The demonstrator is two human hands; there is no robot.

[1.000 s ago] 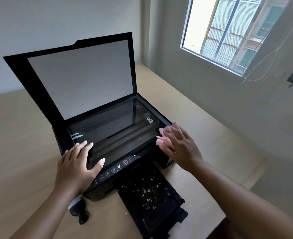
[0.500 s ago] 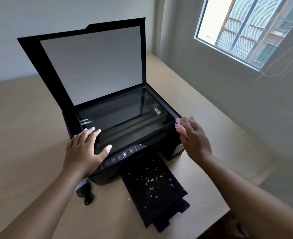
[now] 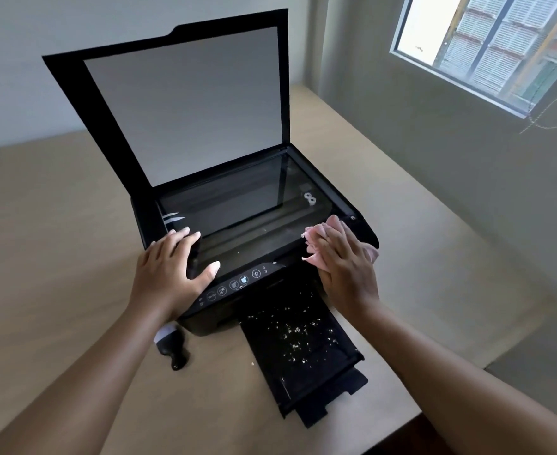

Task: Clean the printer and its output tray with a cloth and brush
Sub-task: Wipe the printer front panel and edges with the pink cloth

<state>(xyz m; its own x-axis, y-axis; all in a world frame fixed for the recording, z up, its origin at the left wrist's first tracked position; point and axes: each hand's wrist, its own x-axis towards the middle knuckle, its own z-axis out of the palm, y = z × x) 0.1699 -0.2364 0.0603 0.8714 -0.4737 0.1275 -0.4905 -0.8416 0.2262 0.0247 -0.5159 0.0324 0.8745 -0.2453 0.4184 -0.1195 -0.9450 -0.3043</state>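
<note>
Head view: our flat left hand steadies printer; right hand, flat too, presses cloth at glass edge (we should wipe in light, overlapping passes).

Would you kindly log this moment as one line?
left hand: flat on printer | right hand: presses cloth on printer's right edge | lid: up | tray: littered with bits | brush: lying on table
</note>
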